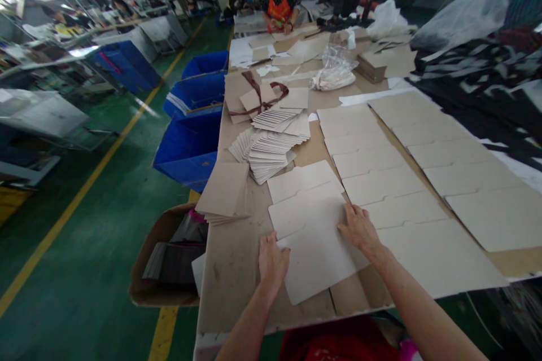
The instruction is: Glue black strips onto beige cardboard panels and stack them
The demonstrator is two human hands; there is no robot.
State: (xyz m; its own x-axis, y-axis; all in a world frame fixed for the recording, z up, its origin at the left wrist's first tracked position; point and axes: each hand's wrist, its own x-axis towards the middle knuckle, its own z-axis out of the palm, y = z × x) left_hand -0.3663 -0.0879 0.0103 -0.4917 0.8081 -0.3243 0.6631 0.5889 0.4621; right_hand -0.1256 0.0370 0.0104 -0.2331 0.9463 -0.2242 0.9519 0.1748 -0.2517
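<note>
A light grey-beige cardboard sheet [322, 259] with rounded corners lies nearest me, overlapping similar sheets in a column on the table. My left hand [273, 259] grips its left edge, the thumb on top and the fingers along the side. At its upper right edge, my right hand [359, 228] holds the sheet between thumb and fingers. Just beyond it, another cardboard sheet [296, 183] shows its stepped edge. To the right are two more columns of overlapping sheets [389, 180]. What the fingertips touch underneath is hidden.
Fanned small cards [271, 152] and a stack of square boards [224, 189] lie left of the sheets. Blue bins [188, 144] and a carton [165, 287] stand beside the table. Black strips [474, 96] are piled right. A co-worker [279, 0] stands at the far end.
</note>
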